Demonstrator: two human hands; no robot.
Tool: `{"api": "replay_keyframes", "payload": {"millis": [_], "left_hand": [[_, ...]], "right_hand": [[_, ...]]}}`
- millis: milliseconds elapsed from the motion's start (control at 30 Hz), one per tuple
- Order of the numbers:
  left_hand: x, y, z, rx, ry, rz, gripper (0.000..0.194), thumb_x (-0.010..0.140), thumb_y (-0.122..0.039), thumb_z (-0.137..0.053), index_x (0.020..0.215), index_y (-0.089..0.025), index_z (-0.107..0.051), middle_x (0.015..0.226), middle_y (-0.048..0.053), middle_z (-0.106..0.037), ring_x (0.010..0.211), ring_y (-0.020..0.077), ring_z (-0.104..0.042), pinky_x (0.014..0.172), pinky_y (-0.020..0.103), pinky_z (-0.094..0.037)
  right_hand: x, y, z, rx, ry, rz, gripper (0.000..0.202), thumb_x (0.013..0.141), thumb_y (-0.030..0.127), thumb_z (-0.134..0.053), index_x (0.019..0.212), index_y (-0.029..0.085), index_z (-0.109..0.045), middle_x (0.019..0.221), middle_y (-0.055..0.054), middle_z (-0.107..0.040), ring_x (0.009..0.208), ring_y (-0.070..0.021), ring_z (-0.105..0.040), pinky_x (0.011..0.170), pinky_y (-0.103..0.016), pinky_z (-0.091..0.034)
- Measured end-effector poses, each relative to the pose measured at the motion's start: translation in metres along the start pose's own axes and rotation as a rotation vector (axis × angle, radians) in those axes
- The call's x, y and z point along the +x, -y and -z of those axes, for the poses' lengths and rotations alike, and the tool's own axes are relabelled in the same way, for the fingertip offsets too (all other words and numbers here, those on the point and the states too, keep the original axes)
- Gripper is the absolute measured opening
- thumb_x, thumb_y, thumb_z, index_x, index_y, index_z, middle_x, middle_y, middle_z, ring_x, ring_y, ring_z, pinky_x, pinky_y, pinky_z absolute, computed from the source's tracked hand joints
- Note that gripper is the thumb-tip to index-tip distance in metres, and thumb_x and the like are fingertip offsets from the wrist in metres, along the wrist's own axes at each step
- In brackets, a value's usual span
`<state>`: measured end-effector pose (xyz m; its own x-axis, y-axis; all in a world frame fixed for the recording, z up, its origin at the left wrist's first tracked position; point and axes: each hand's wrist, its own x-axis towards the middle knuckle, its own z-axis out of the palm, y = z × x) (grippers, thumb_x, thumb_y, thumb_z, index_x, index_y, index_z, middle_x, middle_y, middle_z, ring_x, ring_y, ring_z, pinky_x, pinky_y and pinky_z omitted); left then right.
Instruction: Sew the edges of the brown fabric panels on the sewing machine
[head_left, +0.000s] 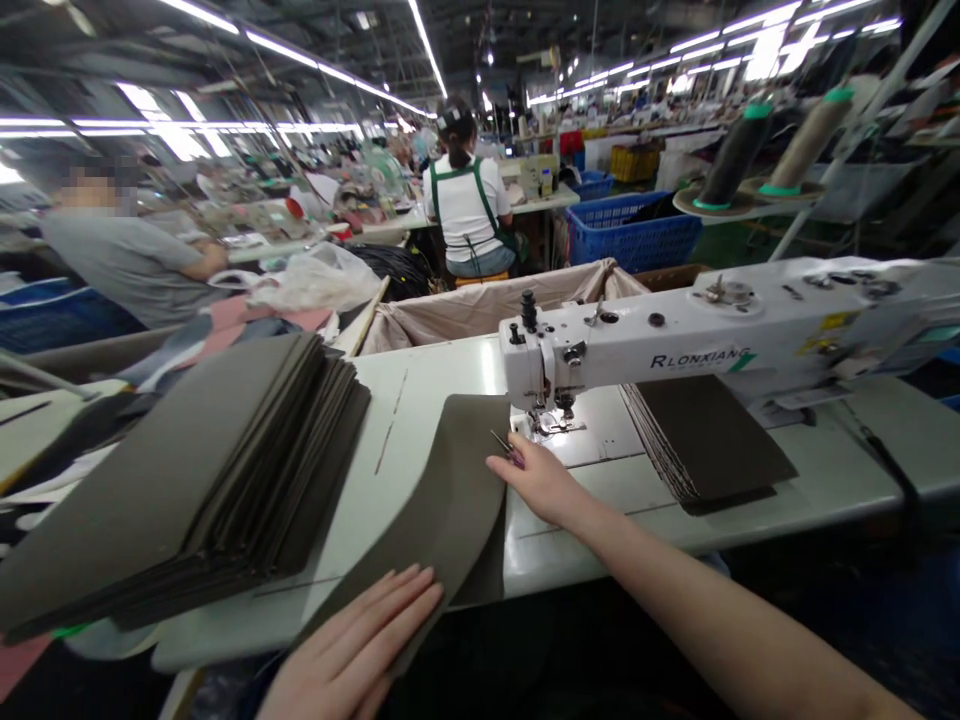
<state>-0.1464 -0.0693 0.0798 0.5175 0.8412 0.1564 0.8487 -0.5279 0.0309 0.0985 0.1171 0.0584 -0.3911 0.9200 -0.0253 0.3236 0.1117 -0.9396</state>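
Flat beneath both hands [450,560], fabric piece [442,490]

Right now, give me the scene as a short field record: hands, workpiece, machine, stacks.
left hand: flat on near end of the olive fabric piece
right hand: by the presser foot, pinching small thread snips
machine: white sewing machine
left stack: tall pile of olive fabric panels
right stack: smaller pile of dark panels under machine arm
surface: pale sewing table
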Motion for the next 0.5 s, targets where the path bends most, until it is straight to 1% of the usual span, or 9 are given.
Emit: {"api": "replay_keyframes", "payload": {"millis": [33,67,100,167,200,233,300,433,500], "left_hand": [[0.012,-0.004,-0.015,0.053,0.060,-0.023,0.057,0.091,-0.020,-0.046,0.145,-0.031,-0.034,0.146,0.000,-0.042,0.131,0.0211,-0.045,0.104,0.036,-0.045],[0.021,-0.008,-0.031,0.086,0.072,-0.034,0.060,0.090,-0.020,-0.048,0.146,-0.031,-0.031,0.149,0.001,-0.038,0.133,0.0233,-0.042,0.105,0.040,-0.044],[0.029,-0.011,-0.047,0.095,0.116,-0.024,0.065,0.088,-0.021,-0.051,0.148,-0.029,-0.027,0.152,0.003,-0.032,0.136,0.0259,-0.037,0.107,0.045,-0.040],[0.038,-0.016,-0.072,0.088,0.096,0.045,0.071,0.086,-0.028,-0.057,0.149,-0.027,-0.024,0.154,0.006,-0.027,0.138,0.0290,-0.032,0.108,0.048,-0.038],[0.040,-0.016,-0.080,0.074,0.079,0.080,0.073,0.086,-0.031,-0.059,0.149,-0.026,-0.024,0.154,0.006,-0.026,0.139,0.0293,-0.030,0.108,0.049,-0.037],[0.041,-0.016,-0.084,0.060,0.059,0.111,0.074,0.085,-0.032,-0.061,0.149,-0.027,-0.024,0.154,0.006,-0.026,0.139,0.0291,-0.030,0.109,0.048,-0.036],[0.044,-0.012,-0.083,0.030,0.046,0.149,0.078,0.083,-0.034,-0.064,0.149,-0.028,-0.022,0.155,0.006,-0.025,0.140,0.0286,-0.028,0.110,0.048,-0.034],[0.054,-0.001,-0.070,-0.042,0.099,0.173,0.098,0.074,-0.042,-0.073,0.151,-0.027,-0.014,0.156,0.007,-0.019,0.141,0.0301,-0.023,0.112,0.051,-0.029],[0.060,0.003,-0.065,-0.099,0.114,0.171,0.103,0.072,-0.042,-0.075,0.151,-0.028,-0.012,0.156,0.008,-0.018,0.142,0.0303,-0.022,0.113,0.052,-0.027]], "right_hand": [[-0.002,-0.006,0.001,-0.024,-0.016,0.008,0.038,0.086,0.040,-0.056,0.116,0.018,-0.058,0.109,-0.009,-0.065,0.099,-0.0228,-0.060,0.088,-0.036,-0.044],[-0.007,-0.012,0.003,-0.034,-0.030,0.017,0.039,0.086,0.034,-0.056,0.121,0.018,-0.056,0.116,-0.010,-0.063,0.106,-0.0233,-0.057,0.092,-0.037,-0.042],[-0.015,-0.018,0.004,-0.050,-0.042,0.024,0.039,0.086,0.030,-0.056,0.123,0.019,-0.055,0.120,-0.010,-0.061,0.111,-0.0232,-0.055,0.096,-0.037,-0.040],[-0.035,-0.029,0.008,-0.085,-0.057,0.033,0.036,0.086,0.026,-0.053,0.121,0.020,-0.057,0.122,-0.009,-0.060,0.113,-0.0228,-0.054,0.098,-0.037,-0.039],[-0.045,-0.033,0.010,-0.106,-0.062,0.037,0.034,0.087,0.025,-0.051,0.121,0.021,-0.058,0.121,-0.008,-0.060,0.112,-0.0224,-0.054,0.098,-0.037,-0.039],[-0.053,-0.037,0.012,-0.132,-0.060,0.043,0.033,0.088,0.025,-0.048,0.120,0.022,-0.059,0.120,-0.008,-0.061,0.111,-0.0218,-0.055,0.097,-0.036,-0.040],[-0.066,-0.041,0.015,-0.179,-0.039,0.050,0.031,0.090,0.025,-0.046,0.118,0.023,-0.060,0.116,-0.006,-0.063,0.107,-0.0206,-0.057,0.093,-0.034,-0.043],[-0.074,-0.041,0.014,-0.233,0.015,0.081,0.029,0.090,0.023,-0.045,0.113,0.025,-0.062,0.111,-0.004,-0.064,0.099,-0.0194,-0.060,0.086,-0.030,-0.045],[-0.074,-0.040,0.013,-0.252,0.027,0.096,0.029,0.089,0.022,-0.045,0.111,0.027,-0.062,0.110,-0.003,-0.065,0.097,-0.0190,-0.061,0.085,-0.029,-0.045]]}}
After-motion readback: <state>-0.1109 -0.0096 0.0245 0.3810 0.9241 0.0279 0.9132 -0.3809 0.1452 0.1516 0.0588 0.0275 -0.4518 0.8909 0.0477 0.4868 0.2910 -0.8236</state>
